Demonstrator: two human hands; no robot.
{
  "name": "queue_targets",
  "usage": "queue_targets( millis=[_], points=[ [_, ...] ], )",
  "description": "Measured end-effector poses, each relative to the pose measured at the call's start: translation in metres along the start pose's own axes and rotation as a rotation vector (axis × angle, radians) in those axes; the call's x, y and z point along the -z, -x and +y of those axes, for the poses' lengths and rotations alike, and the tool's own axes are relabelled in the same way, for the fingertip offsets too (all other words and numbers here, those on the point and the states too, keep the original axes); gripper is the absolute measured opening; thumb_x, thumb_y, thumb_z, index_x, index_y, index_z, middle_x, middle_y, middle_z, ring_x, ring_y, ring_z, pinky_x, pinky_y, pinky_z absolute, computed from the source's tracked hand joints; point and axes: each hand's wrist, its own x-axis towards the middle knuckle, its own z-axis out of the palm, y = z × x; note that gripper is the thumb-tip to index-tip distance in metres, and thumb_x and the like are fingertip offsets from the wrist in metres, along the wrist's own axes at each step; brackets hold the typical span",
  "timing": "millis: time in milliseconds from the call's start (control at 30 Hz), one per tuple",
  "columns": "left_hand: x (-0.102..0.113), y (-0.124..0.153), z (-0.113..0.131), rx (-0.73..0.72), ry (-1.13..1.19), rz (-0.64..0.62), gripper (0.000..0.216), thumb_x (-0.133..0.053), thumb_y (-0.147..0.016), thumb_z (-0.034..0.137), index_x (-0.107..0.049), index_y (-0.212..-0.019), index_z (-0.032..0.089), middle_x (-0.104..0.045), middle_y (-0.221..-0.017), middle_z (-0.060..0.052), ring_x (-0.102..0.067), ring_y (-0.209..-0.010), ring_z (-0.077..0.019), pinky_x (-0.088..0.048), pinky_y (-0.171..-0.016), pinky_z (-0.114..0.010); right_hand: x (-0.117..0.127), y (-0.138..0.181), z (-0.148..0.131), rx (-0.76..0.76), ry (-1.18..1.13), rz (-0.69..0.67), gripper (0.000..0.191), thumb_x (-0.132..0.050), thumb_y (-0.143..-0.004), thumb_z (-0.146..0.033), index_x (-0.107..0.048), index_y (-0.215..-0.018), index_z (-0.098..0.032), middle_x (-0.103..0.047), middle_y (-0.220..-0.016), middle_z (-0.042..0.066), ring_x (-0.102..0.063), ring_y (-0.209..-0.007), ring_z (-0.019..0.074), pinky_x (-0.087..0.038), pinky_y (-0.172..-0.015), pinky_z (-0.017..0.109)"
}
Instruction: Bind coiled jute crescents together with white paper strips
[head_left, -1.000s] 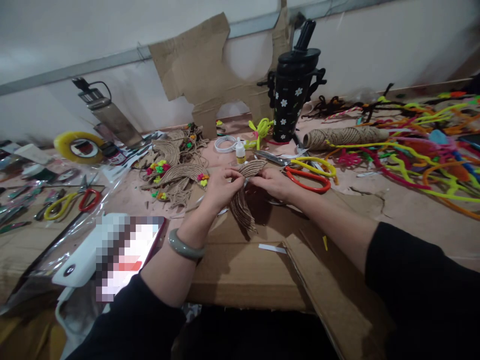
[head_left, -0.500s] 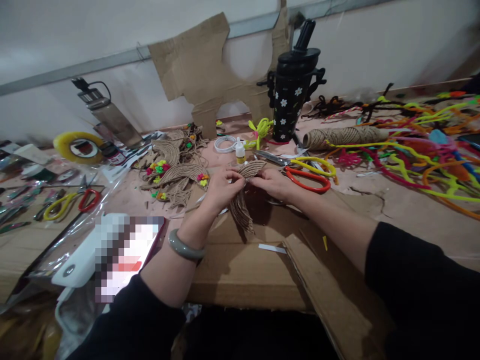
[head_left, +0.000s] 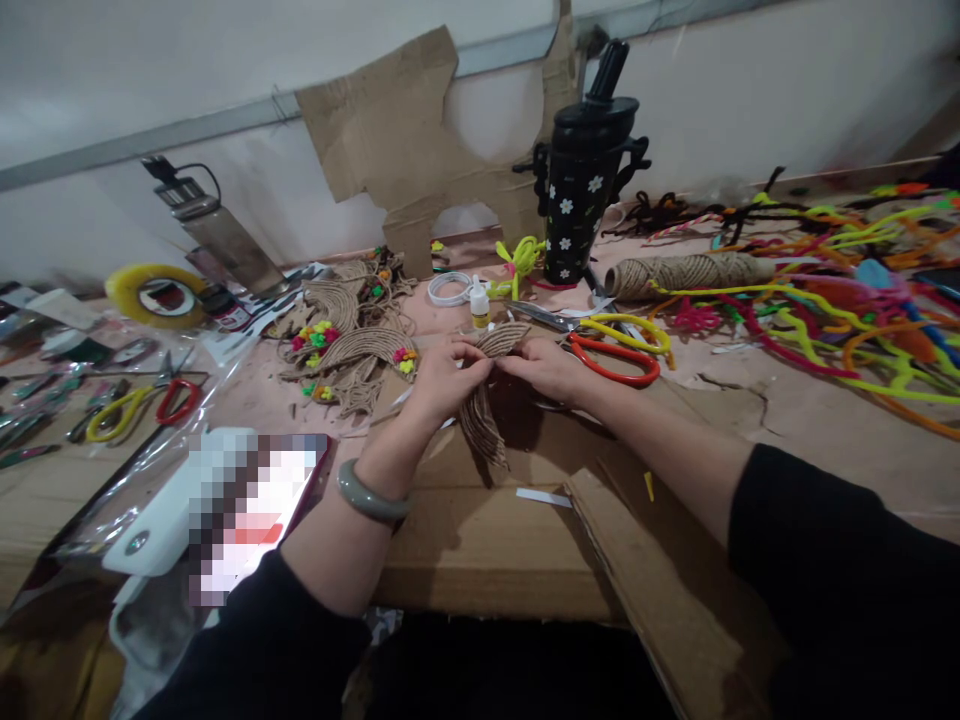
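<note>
Both my hands hold a curved jute-twine piece (head_left: 487,400) with a hanging fringe, just above a flat cardboard sheet (head_left: 480,530). My left hand (head_left: 442,378) pinches its left side, fingers closed; a grey-green bangle (head_left: 369,494) is on that wrist. My right hand (head_left: 546,366) grips the right side of the same piece. Several similar twine pieces with small coloured flowers (head_left: 349,340) lie to the left.
Red and yellow scissors (head_left: 616,345), a small glue bottle (head_left: 480,303), a black flowered tumbler (head_left: 581,190) and a twine spool (head_left: 686,272) lie behind my hands. Coloured pipe cleaners (head_left: 847,280) cover the right. A tape roll (head_left: 156,293), tools and a blurred phone (head_left: 240,505) are left.
My fingers have shifted slightly along the twine piece and its fringe has lifted a little. Nothing else has moved.
</note>
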Motion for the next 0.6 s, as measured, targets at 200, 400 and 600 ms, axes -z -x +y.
queue_targets(
  millis=[200,400,600],
  points=[
    [0.0005,-0.0008,0.0007,0.019,-0.025,-0.003,0.007,-0.062,-0.063,0.022,-0.067,-0.059,0.018,-0.067,-0.092,-0.005,-0.061,-0.093,-0.0198,-0.044,-0.091,-0.034,0.0003,0.0,-0.0012,0.035,0.0,0.001,0.015,-0.054,-0.075,-0.022,-0.065,-0.081,-0.014,-0.065,-0.077,0.002,-0.058,-0.074,0.0154,-0.046,-0.071,0.027],
    [0.0003,-0.0009,0.0004,0.018,-0.018,0.0,0.007,-0.062,-0.063,0.021,-0.066,-0.058,0.019,-0.068,-0.09,-0.004,-0.061,-0.091,-0.0188,-0.044,-0.089,-0.032,0.0,-0.0008,0.0013,0.033,0.021,-0.007,0.018,-0.05,-0.076,-0.022,-0.064,-0.083,-0.013,-0.065,-0.08,0.003,-0.057,-0.073,0.0146,-0.045,-0.072,0.028],
    [0.0004,-0.001,0.0004,0.003,-0.009,-0.01,0.012,-0.063,-0.065,0.027,-0.065,-0.058,0.017,-0.068,-0.084,-0.004,-0.061,-0.086,-0.0183,-0.044,-0.085,-0.031,0.0001,0.0008,-0.0037,0.019,0.054,0.012,0.018,-0.05,-0.076,-0.022,-0.064,-0.083,-0.013,-0.064,-0.076,0.002,-0.057,-0.075,0.0156,-0.045,-0.071,0.027]
  ],
)
